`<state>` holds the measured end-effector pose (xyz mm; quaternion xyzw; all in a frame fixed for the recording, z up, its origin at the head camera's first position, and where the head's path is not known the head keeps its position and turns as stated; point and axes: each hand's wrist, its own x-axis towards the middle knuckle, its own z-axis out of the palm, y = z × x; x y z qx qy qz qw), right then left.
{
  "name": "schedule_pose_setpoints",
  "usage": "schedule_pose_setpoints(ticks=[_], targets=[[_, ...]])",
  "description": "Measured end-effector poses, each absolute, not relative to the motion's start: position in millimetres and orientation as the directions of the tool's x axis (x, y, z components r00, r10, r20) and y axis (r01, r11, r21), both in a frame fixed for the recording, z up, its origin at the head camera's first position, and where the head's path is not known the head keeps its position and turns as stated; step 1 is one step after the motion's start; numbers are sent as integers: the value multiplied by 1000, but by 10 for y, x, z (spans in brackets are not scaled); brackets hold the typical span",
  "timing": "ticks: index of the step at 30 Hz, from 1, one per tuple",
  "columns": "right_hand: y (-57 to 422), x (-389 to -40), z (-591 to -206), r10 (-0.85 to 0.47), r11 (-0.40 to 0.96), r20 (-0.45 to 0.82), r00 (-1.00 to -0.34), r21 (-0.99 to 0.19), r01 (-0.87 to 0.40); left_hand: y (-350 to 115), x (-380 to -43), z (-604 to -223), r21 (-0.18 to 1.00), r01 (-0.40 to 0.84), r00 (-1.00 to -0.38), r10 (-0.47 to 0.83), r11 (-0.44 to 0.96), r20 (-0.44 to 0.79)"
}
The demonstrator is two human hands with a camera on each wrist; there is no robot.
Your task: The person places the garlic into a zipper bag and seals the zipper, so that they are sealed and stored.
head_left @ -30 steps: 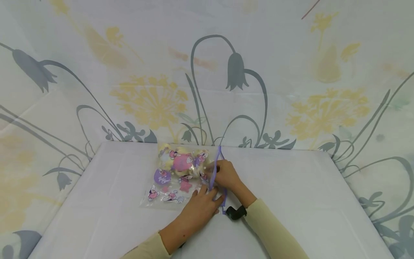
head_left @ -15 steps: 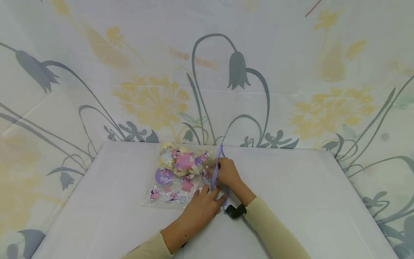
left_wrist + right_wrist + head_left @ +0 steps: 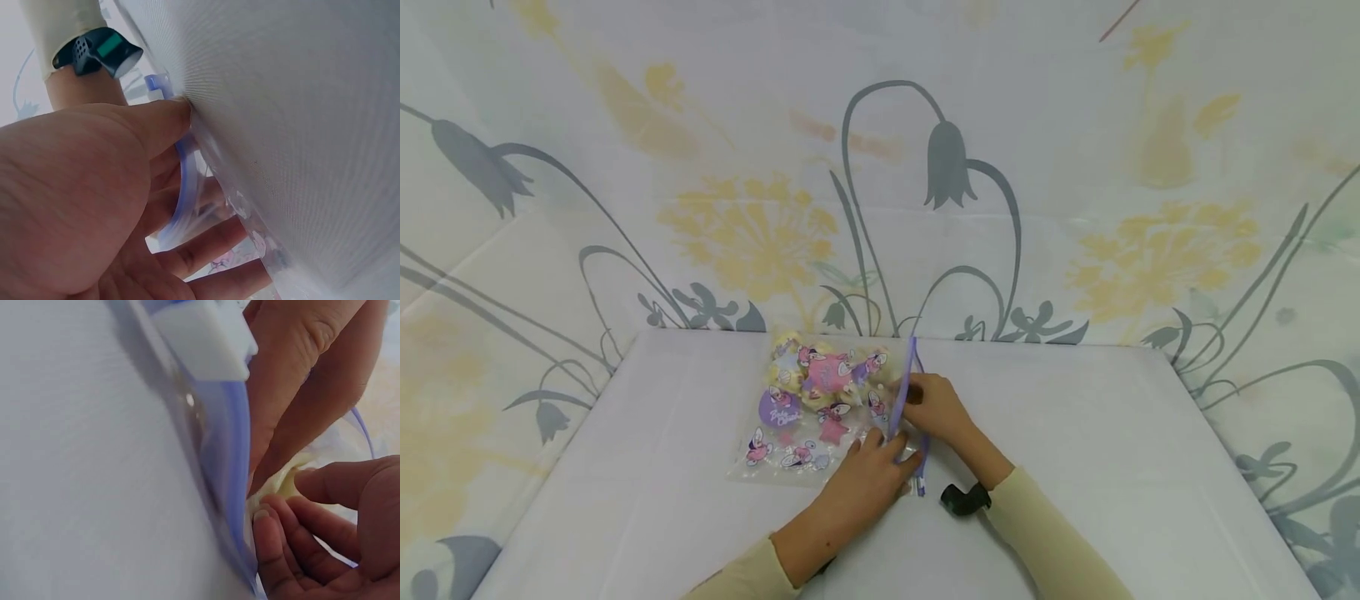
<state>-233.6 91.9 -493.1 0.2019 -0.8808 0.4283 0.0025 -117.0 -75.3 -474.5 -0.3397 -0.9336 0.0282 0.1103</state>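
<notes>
A clear plastic zip bag (image 3: 805, 477) with purple lettering and pink cartoon prints lies at the back middle of the table. Pale yellow contents (image 3: 820, 398) show through its upper part; their kind is unclear. My left hand (image 3: 867, 479) holds the bag's mouth near its purple zip rim (image 3: 183, 187), and a white slider (image 3: 206, 340) sits at the rim's near end. My right hand (image 3: 942, 408) is at the mouth from the right, fingers curled. In the right wrist view something pale yellow (image 3: 289, 481) shows at its thumb and fingertips; whether they pinch it is not clear.
The table (image 3: 1097, 442) has a white cover. Behind it hangs a flower-printed cloth (image 3: 1037, 100), with more of it at both sides. A dark wrist camera (image 3: 964, 498) is strapped to the right wrist, close to the tabletop.
My right hand and wrist have shifted slightly right and toward me, drawing back a little from the bag. The left hand and the bag stay nearly in place.
</notes>
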Motion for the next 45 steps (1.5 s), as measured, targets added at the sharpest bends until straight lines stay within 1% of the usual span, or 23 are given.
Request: schedule_pose_setpoints(ticks=[7, 15, 26, 33, 36, 42, 45], targets=[[1048, -2242, -4942, -416, 508, 245, -876, -736, -447, -761, -1189, -4751, -102, 632, -752, 639, 768, 158], [1173, -2115, -4947, -424, 422, 275, -863, -783, -457, -783, -1204, -4747, -53, 636, -758, 636, 770, 143], [1332, -1939, -4957, -464, 415, 277, -841, -771, -483, -813, -1206, -4761, -73, 646, -739, 647, 760, 188], [1385, -1824, -4954, -501, 407, 305, -810, -742, -532, -835, -1186, -4767, -78, 651, -738, 654, 755, 167], [1424, -1770, -4945, -505, 416, 309, -806, -731, -541, -847, -1167, -4758, -74, 664, -723, 664, 744, 191], [1518, -1667, -4927, -491, 437, 279, -825, -740, -510, -871, -1122, -4780, -37, 708, -662, 681, 705, 312], [1548, -1619, -4923, -489, 438, 279, -826, -740, -510, -899, -1088, -4785, -16, 703, -662, 663, 711, 351]])
